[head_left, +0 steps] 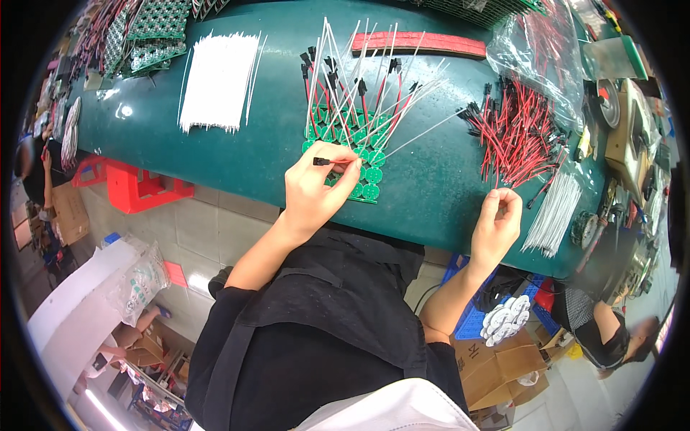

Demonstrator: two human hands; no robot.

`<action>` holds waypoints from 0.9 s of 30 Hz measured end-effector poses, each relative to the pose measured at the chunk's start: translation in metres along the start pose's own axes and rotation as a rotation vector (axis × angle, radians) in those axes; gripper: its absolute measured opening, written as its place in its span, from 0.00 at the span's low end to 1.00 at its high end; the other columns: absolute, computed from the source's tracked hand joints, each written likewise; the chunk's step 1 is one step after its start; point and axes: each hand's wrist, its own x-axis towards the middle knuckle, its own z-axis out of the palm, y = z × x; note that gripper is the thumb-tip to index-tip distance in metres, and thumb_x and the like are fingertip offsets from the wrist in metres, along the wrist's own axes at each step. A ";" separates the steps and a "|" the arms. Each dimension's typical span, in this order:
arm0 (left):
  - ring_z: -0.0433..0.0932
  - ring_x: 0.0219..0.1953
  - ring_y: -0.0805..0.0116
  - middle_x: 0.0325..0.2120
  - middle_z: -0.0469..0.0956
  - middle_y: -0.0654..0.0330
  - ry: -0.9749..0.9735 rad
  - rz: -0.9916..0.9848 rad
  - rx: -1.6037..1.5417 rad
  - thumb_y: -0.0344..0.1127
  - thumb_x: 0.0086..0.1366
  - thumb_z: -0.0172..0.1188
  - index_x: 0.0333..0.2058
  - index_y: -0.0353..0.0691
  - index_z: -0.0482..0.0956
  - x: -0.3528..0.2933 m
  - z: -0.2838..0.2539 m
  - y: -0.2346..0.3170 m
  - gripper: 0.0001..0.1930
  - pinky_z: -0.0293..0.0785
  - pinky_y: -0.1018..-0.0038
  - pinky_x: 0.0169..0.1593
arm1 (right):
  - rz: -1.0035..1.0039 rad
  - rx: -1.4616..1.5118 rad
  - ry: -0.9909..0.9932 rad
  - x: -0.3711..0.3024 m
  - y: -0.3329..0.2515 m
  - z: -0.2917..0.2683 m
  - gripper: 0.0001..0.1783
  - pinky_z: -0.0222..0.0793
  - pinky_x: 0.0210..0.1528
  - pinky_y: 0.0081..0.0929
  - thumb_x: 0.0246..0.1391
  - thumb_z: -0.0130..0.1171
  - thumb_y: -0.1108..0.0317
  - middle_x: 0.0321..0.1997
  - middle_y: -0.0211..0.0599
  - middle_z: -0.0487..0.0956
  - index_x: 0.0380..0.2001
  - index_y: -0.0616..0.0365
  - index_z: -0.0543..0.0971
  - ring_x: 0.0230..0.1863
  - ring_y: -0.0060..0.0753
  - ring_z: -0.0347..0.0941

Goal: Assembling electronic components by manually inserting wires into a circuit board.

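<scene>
On the green desk (431, 176), a white bundle (219, 82) lies left, a red strip (431, 44) behind, a clear bag (539, 54) and red wire pile (514, 136) right. Loose white strands (424, 93) crisscross the green circuit board (371, 191) at mid-desk, its round sections studded with red leads. The left hand (313, 185) pinches a black-tipped lead (321, 161) over it; the right hand (496, 231) nears the pile, grip unclear.

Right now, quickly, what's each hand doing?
Left hand: closed, holding a black-tipped red wire.
Right hand: fingers curled at the red wire pile; whether it grips one, can't tell.
</scene>
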 end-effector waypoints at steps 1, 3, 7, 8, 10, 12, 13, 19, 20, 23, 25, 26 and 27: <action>0.79 0.27 0.72 0.28 0.79 0.57 0.000 -0.002 0.010 0.19 0.54 0.66 0.32 0.33 0.79 0.000 0.000 0.000 0.07 0.76 0.79 0.31 | 0.000 0.000 0.001 -0.002 0.003 -0.001 0.05 0.67 0.28 0.21 0.59 0.58 0.72 0.28 0.31 0.73 0.32 0.63 0.74 0.24 0.20 0.67; 0.79 0.27 0.72 0.28 0.79 0.57 0.001 -0.003 0.020 0.19 0.54 0.67 0.32 0.33 0.79 0.000 0.000 0.000 0.07 0.76 0.79 0.31 | 0.094 0.075 -0.014 -0.005 0.010 -0.005 0.05 0.66 0.27 0.17 0.61 0.56 0.72 0.30 0.30 0.74 0.34 0.62 0.73 0.24 0.18 0.67; 0.79 0.27 0.71 0.27 0.79 0.57 -0.011 0.030 0.025 0.19 0.53 0.67 0.31 0.33 0.78 0.001 0.000 -0.001 0.08 0.76 0.78 0.31 | 0.128 0.515 -0.039 -0.012 0.000 -0.006 0.04 0.65 0.24 0.15 0.64 0.53 0.72 0.30 0.32 0.73 0.37 0.61 0.71 0.24 0.18 0.68; 0.79 0.27 0.71 0.27 0.79 0.57 -0.012 0.048 0.029 0.19 0.53 0.67 0.31 0.33 0.78 0.001 0.000 -0.001 0.08 0.76 0.78 0.30 | 0.176 0.689 -0.092 -0.013 -0.002 -0.007 0.03 0.64 0.22 0.14 0.64 0.52 0.73 0.30 0.34 0.73 0.38 0.61 0.70 0.24 0.19 0.68; 0.80 0.26 0.70 0.27 0.79 0.57 -0.017 0.043 0.029 0.19 0.52 0.66 0.31 0.33 0.79 0.004 0.000 0.002 0.07 0.77 0.78 0.30 | 0.277 0.968 -0.175 -0.017 -0.006 -0.010 0.03 0.64 0.19 0.16 0.65 0.51 0.74 0.29 0.35 0.72 0.39 0.61 0.70 0.25 0.23 0.69; 0.81 0.26 0.69 0.27 0.78 0.58 -0.021 0.039 0.029 0.19 0.52 0.65 0.30 0.34 0.79 0.005 0.001 0.003 0.07 0.79 0.77 0.29 | 0.330 1.027 -0.179 -0.023 -0.010 -0.009 0.04 0.64 0.19 0.17 0.64 0.52 0.74 0.30 0.35 0.72 0.39 0.61 0.70 0.26 0.23 0.69; 0.81 0.26 0.69 0.27 0.78 0.58 -0.005 0.027 0.029 0.19 0.52 0.65 0.29 0.34 0.79 0.004 0.001 0.003 0.07 0.79 0.77 0.29 | 0.382 1.087 -0.187 -0.026 -0.011 -0.008 0.04 0.65 0.19 0.17 0.64 0.52 0.74 0.30 0.35 0.72 0.40 0.61 0.69 0.26 0.24 0.69; 0.78 0.26 0.71 0.27 0.77 0.58 -0.014 0.061 0.061 0.17 0.51 0.65 0.31 0.33 0.77 0.002 0.003 -0.001 0.09 0.76 0.78 0.30 | 0.398 1.213 -0.132 -0.038 -0.009 -0.011 0.14 0.66 0.22 0.17 0.62 0.55 0.74 0.33 0.36 0.73 0.50 0.64 0.71 0.28 0.26 0.70; 0.78 0.26 0.71 0.27 0.77 0.58 -0.017 0.084 0.086 0.17 0.51 0.65 0.31 0.33 0.77 0.002 0.004 -0.002 0.09 0.76 0.78 0.30 | 0.436 1.260 -0.123 -0.039 -0.009 -0.013 0.15 0.66 0.23 0.17 0.62 0.55 0.73 0.34 0.36 0.74 0.51 0.65 0.71 0.29 0.27 0.70; 0.77 0.24 0.66 0.24 0.76 0.61 0.032 0.070 0.122 0.18 0.46 0.64 0.28 0.39 0.74 0.001 0.010 -0.003 0.12 0.74 0.73 0.27 | 0.425 1.320 -0.156 -0.049 -0.003 -0.015 0.14 0.66 0.25 0.17 0.63 0.55 0.72 0.34 0.36 0.74 0.50 0.65 0.73 0.29 0.27 0.70; 0.76 0.23 0.66 0.24 0.76 0.61 0.036 0.083 0.135 0.18 0.46 0.64 0.28 0.40 0.74 0.002 0.011 -0.001 0.12 0.73 0.73 0.27 | 0.392 1.296 -0.153 -0.054 -0.005 -0.013 0.11 0.66 0.25 0.20 0.63 0.54 0.72 0.34 0.37 0.74 0.47 0.66 0.74 0.29 0.29 0.70; 0.76 0.23 0.65 0.23 0.75 0.61 0.040 0.095 0.150 0.18 0.46 0.63 0.28 0.40 0.74 0.002 0.012 0.000 0.12 0.73 0.72 0.27 | 0.350 1.258 -0.173 -0.055 -0.009 -0.012 0.11 0.67 0.25 0.21 0.63 0.54 0.72 0.34 0.38 0.75 0.46 0.66 0.74 0.28 0.30 0.71; 0.76 0.23 0.65 0.23 0.75 0.61 0.039 0.096 0.149 0.18 0.46 0.63 0.28 0.40 0.74 0.002 0.012 0.000 0.12 0.73 0.72 0.27 | 0.309 1.220 -0.194 -0.056 -0.011 -0.010 0.10 0.67 0.25 0.22 0.63 0.54 0.72 0.33 0.39 0.75 0.46 0.66 0.74 0.28 0.32 0.72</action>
